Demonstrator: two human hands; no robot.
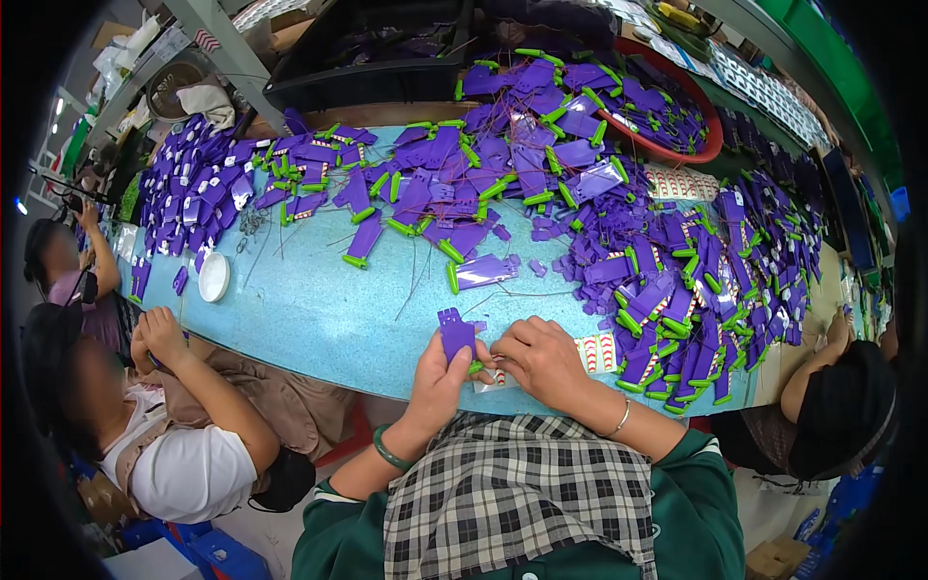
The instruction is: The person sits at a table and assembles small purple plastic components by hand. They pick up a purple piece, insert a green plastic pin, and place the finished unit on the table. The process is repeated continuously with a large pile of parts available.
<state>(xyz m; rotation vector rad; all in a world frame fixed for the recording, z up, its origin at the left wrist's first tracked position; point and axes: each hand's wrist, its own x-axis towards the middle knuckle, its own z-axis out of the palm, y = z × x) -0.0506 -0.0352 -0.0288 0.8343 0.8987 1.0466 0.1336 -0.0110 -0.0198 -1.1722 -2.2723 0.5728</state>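
My left hand (435,383) is closed around a flat purple plastic piece (457,334), with the thumb across its face. The piece stands roughly upright near the table's front edge, and its bright green end (475,367) shows low beside the thumb. Close to that green end, the fingers of my right hand (543,356) are pinched together; whatever is between them is too small to make out. Partly under my right hand lies a sheet of white stickers with red chevrons (597,354). A lone purple piece with a green end (483,273) rests on the table ahead.
Purple pieces with green ends and thin wires form heaps at the far middle (522,145) and right (696,300). A red basin (710,135) and a black crate (367,82) stand behind. A white bowl (214,277) sits left. Co-workers sit on both sides.
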